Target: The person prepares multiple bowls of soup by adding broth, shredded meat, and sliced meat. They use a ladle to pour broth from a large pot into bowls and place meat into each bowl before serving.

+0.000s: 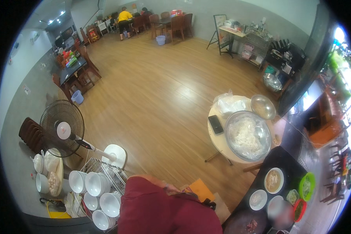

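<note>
My left hand [172,188] is partly visible in front of my waist, below the edge of my maroon shirt [169,207]. It is beside a small patterned item, and whether it grips it I cannot tell. An orange flat-topped object [201,188] lies just beyond. My right hand is out of view. To the right, a dark counter [247,196] carries a bowl of broth with pale strips [273,180], a white bowl with pale contents [257,200], a green basket of greens [306,186], a red basket [300,210] and chopped meat [251,225].
A round table [215,112] holds a metal basin of white noodles [247,136], a phone [216,124] and plastic bags [231,103]. Stacked white bowls [97,183] stand on a wire rack at left, near a standing fan [63,128]. A person in yellow [124,16] is far off.
</note>
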